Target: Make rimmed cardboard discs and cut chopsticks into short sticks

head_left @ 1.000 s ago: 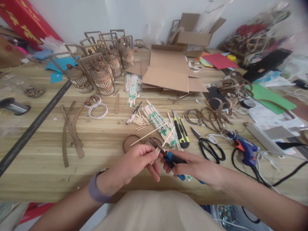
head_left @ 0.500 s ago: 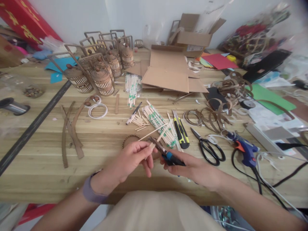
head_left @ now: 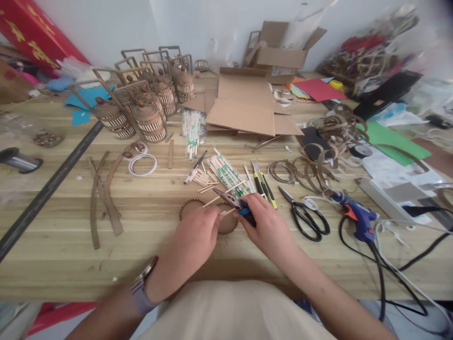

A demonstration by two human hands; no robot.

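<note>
My right hand [head_left: 267, 222] is closed around the blue-and-black handles of a pair of pliers [head_left: 226, 197], whose jaws point to the upper left. My left hand [head_left: 198, 236], palm down, pinches a short thin wooden stick [head_left: 227, 212] that reaches toward the right hand. Beneath the hands lie two round brown discs with notched rims, a left disc [head_left: 190, 207] and a right disc [head_left: 228, 226], both partly covered. A longer wooden stick [head_left: 211, 202] lies just behind the fingers. Past it are short cut sticks [head_left: 201, 178] and paper-wrapped chopsticks [head_left: 226, 172].
Right of my hands are a yellow-black utility knife [head_left: 265, 184], black scissors [head_left: 306, 219] and a blue glue gun [head_left: 363, 219] with cables. Small woven lanterns [head_left: 148, 120] stand at the back left, beside flattened cardboard [head_left: 242, 113]. Curved brown strips [head_left: 106, 198] lie left.
My left hand has turned palm down. My right hand has rolled over the pliers and moved slightly up, and the pliers' jaws now sit above the left fingertips.
</note>
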